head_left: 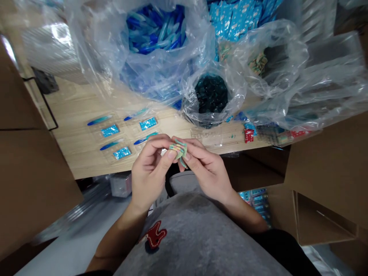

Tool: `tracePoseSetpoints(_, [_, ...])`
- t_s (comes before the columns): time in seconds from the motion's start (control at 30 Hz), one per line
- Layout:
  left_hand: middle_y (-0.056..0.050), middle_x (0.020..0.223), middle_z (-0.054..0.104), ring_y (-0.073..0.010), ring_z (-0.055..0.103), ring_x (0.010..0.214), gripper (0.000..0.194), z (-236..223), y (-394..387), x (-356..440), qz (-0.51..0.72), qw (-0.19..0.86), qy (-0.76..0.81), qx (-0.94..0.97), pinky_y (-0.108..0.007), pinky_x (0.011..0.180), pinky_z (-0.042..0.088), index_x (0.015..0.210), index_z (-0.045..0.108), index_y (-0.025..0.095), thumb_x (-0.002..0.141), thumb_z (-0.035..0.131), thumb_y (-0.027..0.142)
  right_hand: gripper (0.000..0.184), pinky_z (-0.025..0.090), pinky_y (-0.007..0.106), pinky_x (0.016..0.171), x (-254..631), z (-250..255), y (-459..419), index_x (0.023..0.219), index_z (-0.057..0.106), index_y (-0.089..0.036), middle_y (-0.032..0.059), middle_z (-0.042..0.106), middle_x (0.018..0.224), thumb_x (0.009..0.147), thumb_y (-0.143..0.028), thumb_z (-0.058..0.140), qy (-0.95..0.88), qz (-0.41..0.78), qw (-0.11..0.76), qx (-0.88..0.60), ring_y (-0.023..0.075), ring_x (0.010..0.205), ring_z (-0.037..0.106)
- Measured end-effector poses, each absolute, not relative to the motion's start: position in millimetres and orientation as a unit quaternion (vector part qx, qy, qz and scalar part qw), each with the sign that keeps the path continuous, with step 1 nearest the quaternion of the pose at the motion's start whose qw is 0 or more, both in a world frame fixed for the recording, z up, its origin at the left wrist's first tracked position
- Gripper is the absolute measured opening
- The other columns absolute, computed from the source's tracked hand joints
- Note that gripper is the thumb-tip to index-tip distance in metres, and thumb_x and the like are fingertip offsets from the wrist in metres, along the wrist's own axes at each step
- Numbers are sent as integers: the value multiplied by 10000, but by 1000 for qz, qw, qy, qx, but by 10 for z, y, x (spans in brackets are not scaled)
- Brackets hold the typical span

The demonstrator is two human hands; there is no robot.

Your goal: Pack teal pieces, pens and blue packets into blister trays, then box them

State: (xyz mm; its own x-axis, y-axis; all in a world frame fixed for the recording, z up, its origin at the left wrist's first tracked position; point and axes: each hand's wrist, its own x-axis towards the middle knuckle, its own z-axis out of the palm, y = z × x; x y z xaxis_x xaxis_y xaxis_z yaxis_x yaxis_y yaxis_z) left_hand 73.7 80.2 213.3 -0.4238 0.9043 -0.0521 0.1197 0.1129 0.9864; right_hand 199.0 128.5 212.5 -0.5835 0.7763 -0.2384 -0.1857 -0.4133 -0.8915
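Observation:
Close in front of my body, both hands meet at the table's front edge. My left hand (151, 166) and my right hand (211, 168) pinch a small bunch of thin pastel green-and-yellow pieces (179, 148) between thumbs and fingers. Several pieces fan out at its right side, one pointing down; their exact kind is unclear. Left of my hands, clear plastic trays (133, 150) lie on the table, each with a blue-to-teal pointed stick (110, 145) and a light-blue dotted packet (122, 153). Just beyond my right hand is another clear tray (208, 136), with no stick or packet visible in it.
A large clear bag of blue sticks (158, 30) stands at the back. Nearer are a bag of dark green pieces (211, 94) and one of pastel pieces (258, 63). Blue packets (232, 17) pile behind; a red packet (248, 135) lies right. Cardboard boxes (327, 165) flank the table (67, 142).

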Motion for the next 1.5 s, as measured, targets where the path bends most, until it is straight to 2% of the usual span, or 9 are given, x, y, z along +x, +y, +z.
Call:
tracePoseSetpoints(0.13, [-9, 913, 614, -82, 572, 662, 84, 2151, 801, 778, 548, 357, 651, 384, -204, 559, 507, 925, 632, 257, 886, 613, 329, 345, 575, 262, 726, 2006, 2141, 1284, 1273, 600, -332, 25, 595, 1202, 942, -287, 510, -482, 756, 298, -329, 96, 763, 591])
tracePoseSetpoints(0.3, [2, 981, 626, -118, 615, 928, 203, 2144, 775, 809, 543, 270, 674, 423, -264, 854, 516, 1082, 623, 285, 880, 629, 269, 382, 583, 302, 810, 2006, 2156, 1272, 1294, 578, -362, 21, 587, 1202, 927, -262, 542, -508, 732, 316, -325, 124, 868, 621])
tracePoseSetpoints(0.47, [-10, 1003, 609, -152, 596, 999, 203, 2146, 780, 750, 521, 184, 666, 500, -328, 890, 502, 1058, 632, 288, 867, 634, 219, 349, 540, 355, 949, 2003, 2184, 1301, 1252, 616, -356, 19, 617, 1166, 931, -248, 530, -552, 697, 304, -342, 168, 1029, 617])
tracePoseSetpoints(0.6, [-10, 960, 629, -155, 615, 960, 89, 2155, 784, 647, 526, 246, 653, 486, -330, 861, 522, 947, 640, 270, 858, 647, 279, 375, 536, 318, 932, 2025, 2154, 1351, 1254, 613, -337, 13, 646, 1075, 889, -253, 601, -537, 705, 300, -353, 152, 1012, 610])
tracePoseSetpoints(0.73, [-6, 904, 668, -139, 643, 832, 134, 2126, 734, 556, 535, 354, 665, 382, -282, 750, 545, 922, 658, 258, 836, 673, 360, 437, 562, 276, 820, 2083, 2059, 1422, 1334, 529, -323, 13, 655, 1046, 903, -258, 563, -466, 749, 272, -385, 126, 923, 634])
tracePoseSetpoints(0.9, [-5, 807, 684, -108, 627, 695, 188, 2088, 700, 569, 484, 463, 666, 328, -216, 641, 524, 900, 681, 224, 800, 706, 381, 484, 541, 317, 935, 2053, 2064, 1445, 1324, 515, -338, 0, 676, 1084, 878, -153, 540, -470, 744, 275, -387, 135, 1010, 630])
tracePoseSetpoints(1.1, [7, 784, 667, -120, 620, 742, 126, 2099, 700, 637, 489, 449, 670, 331, -237, 704, 525, 897, 686, 241, 808, 701, 329, 386, 530, 388, 998, 1923, 2168, 1359, 1251, 560, -348, 2, 675, 1104, 891, -208, 556, -475, 696, 332, -424, 174, 1069, 649])
tracePoseSetpoints(1.33, [0, 904, 714, -113, 669, 822, 141, 2071, 691, 725, 561, 457, 639, 259, -226, 761, 550, 919, 673, 245, 816, 700, 337, 254, 558, 340, 944, 1837, 2115, 1281, 1081, 644, -290, -3, 697, 1059, 867, -161, 603, -457, 665, 410, -425, 156, 1017, 680])
tracePoseSetpoints(1.5, [20, 881, 711, -90, 672, 818, 111, 2122, 702, 744, 572, 410, 659, 266, -179, 758, 546, 911, 686, 235, 804, 714, 246, 195, 557, 313, 912, 1897, 2107, 1262, 1002, 712, -272, -16, 730, 1029, 876, -162, 613, -530, 621, 383, -433, 136, 999, 675])
